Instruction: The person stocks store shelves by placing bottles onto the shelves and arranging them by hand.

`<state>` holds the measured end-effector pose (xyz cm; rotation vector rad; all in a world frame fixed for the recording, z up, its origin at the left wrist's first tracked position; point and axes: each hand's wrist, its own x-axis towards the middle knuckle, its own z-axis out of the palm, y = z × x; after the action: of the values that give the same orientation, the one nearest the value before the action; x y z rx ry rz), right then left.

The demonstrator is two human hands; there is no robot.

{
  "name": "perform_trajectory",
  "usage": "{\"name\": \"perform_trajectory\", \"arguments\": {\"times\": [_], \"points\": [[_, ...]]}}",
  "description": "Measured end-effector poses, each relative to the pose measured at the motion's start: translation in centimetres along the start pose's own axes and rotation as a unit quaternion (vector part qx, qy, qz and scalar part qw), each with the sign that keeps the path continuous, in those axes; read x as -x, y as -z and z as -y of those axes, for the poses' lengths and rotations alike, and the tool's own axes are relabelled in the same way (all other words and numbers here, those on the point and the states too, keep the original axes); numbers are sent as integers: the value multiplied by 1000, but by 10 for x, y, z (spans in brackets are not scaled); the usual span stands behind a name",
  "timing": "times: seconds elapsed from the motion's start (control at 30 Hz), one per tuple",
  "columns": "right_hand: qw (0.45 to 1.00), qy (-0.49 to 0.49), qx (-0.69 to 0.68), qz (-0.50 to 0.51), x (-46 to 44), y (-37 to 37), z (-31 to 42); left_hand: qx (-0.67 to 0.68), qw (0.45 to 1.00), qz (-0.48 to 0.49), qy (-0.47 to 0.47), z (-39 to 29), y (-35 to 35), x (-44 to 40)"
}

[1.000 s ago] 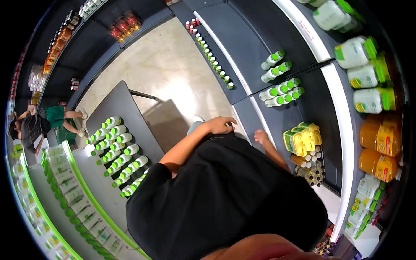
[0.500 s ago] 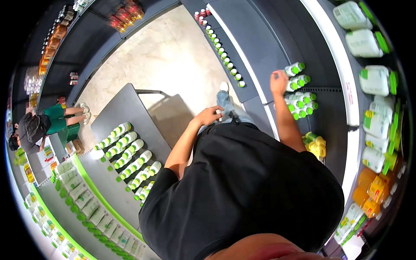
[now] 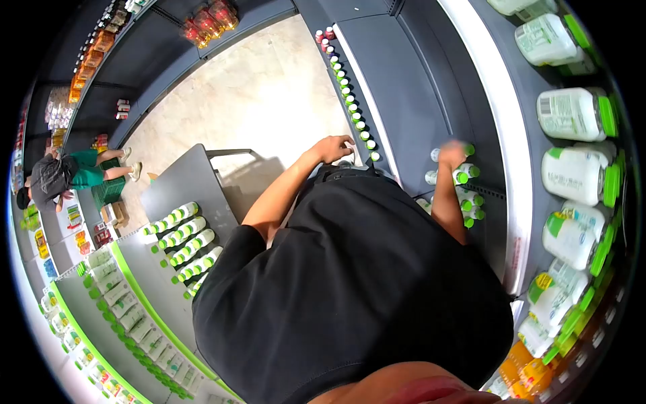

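Note:
My right hand [image 3: 454, 153] is over a group of small white bottles with green caps [image 3: 466, 172] on the dark shelf at the right. Motion smears its fingers, so I cannot tell whether they grip a bottle. Part of the group is hidden behind my right hand and forearm. My left hand [image 3: 334, 149] hovers in front of my waist with its fingers loosely bent and apart, and nothing shows in it. Just beyond it, a line of small bottles [image 3: 354, 117], mostly green-capped, runs along the shelf edge.
A grey table or cart [image 3: 195, 176] at my left carries rows of green-capped bottles [image 3: 184, 233]. Large white jars [image 3: 568, 116] line a shelf at the far right. Another person [image 3: 57, 178] stands at the left by a green crate [image 3: 108, 192]. Pale floor [image 3: 262, 74] lies ahead.
My view has turned, shifting the shelves. My right hand has moved from the side of the shelf bottles to over them. My left hand has moved slightly forward, away from my waist.

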<state>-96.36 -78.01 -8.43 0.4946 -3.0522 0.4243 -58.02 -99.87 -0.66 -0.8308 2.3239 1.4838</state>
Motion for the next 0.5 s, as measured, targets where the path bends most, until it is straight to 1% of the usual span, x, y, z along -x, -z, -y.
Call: {"name": "perform_trajectory", "arguments": {"times": [0.03, 0.1, 0.13, 0.17, 0.2, 0.23, 0.27, 0.3, 0.37, 0.4, 0.43, 0.5], "points": [[998, 22, -34, -55, 4, -3, -10, 3, 1000, -2, -14, -8, 3, -8], [991, 4, -111, -80, 10, -4, -16, 25, 999, -4, -33, -24, 1, -21], [990, -16, -117, -78, 10, -5, -19, 82, 996, 45, -9, -31, 0, -29], [989, -37, -122, -77, 10, -6, -21, 78, 995, 26, -55, -19, -17, -45], [987, -60, -127, -76, 11, -7, -23, 60, 996, 48, -50, -20, -25, -55], [988, -58, -126, -62, 14, -7, -25, 42, 996, 72, -44, -20, -34, -60], [989, -58, -124, -49, 17, -5, -22, 20, 993, 107, -54, -30, -29, -57], [990, -58, -122, -38, 19, -4, -20, 21, 987, 137, -77, -26, -31, -67], [993, -28, -118, -8, 20, -1, -15, 29, 989, 122, -75, -28, -27, -80], [993, -11, -117, -1, 21, -2, -11, 15, 990, 130, -51, -40, -16, -81], [993, 7, -115, 7, 25, -3, -7, 21, 989, 137, -51, -44, -12, -88], [991, -8, -120, 58, 36, 1, 11, -19, 994, 105, -31, -55, -9, -100]]}}
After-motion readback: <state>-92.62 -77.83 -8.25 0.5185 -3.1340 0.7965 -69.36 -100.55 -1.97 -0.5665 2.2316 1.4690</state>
